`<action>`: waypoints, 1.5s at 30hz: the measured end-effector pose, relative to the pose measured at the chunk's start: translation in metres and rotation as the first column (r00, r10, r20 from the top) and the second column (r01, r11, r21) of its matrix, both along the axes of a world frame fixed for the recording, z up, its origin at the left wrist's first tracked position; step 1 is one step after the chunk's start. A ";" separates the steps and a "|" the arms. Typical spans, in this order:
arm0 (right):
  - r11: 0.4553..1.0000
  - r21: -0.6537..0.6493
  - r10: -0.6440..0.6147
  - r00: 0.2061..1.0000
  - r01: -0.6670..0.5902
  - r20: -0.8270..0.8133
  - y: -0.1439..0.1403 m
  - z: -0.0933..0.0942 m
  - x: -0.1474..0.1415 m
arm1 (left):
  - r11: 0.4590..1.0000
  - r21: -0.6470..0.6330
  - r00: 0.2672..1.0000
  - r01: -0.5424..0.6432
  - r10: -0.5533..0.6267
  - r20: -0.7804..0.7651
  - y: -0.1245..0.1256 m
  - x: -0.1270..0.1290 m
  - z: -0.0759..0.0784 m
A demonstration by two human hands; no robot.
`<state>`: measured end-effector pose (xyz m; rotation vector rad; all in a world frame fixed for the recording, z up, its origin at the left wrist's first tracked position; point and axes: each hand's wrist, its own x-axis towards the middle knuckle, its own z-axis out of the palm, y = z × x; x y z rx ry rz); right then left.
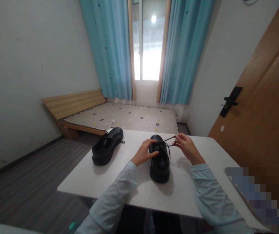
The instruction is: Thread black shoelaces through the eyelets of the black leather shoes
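Note:
A black lace-up shoe stands on the white table, its heel toward me. My left hand grips the left side of this shoe near the lacing, with the thumb over the opening. Out to the right, my right hand pinches a black shoelace, drawn out from the shoe as a loop. A loose lace end hangs down the shoe's right side. The matching black shoe rests at the table's left, apart from both hands, with a bit of its lace sticking out.
Behind the table is a bed with a patterned mattress, a small white remote on it. Blue curtains flank the window. A wooden door with a black handle is at right, beside a blurred-out patch.

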<state>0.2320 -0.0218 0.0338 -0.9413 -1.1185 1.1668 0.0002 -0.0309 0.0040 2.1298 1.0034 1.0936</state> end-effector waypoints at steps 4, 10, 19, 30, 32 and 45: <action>0.988 0.124 -0.102 0.989 0.088 0.104 0.004 -0.004 0.002 | 1.000 0.002 1.000 0.001 -0.001 0.000 0.000 0.001 0.000; 0.953 0.237 -0.248 0.932 0.187 0.264 0.005 -0.002 0.001 | 1.000 0.014 1.000 0.004 -0.005 0.008 0.000 0.002 0.001; 0.878 0.426 -0.415 0.788 0.216 0.455 0.008 -0.007 0.005 | 1.000 0.005 1.000 -0.018 0.018 0.013 0.000 0.002 0.000; 0.895 0.399 -0.201 0.618 -0.201 0.760 0.000 -0.013 -0.010 | 0.989 0.010 0.983 -0.147 0.144 0.115 0.002 0.004 -0.002; 0.902 0.341 -0.124 0.597 -0.264 0.792 -0.001 -0.016 -0.014 | 0.983 0.038 0.978 -0.180 0.175 0.112 0.004 0.004 -0.004; 0.916 0.238 -0.003 0.587 -0.324 0.810 -0.004 -0.023 -0.023 | 0.977 -0.013 0.970 -0.212 0.212 0.119 0.007 0.007 -0.006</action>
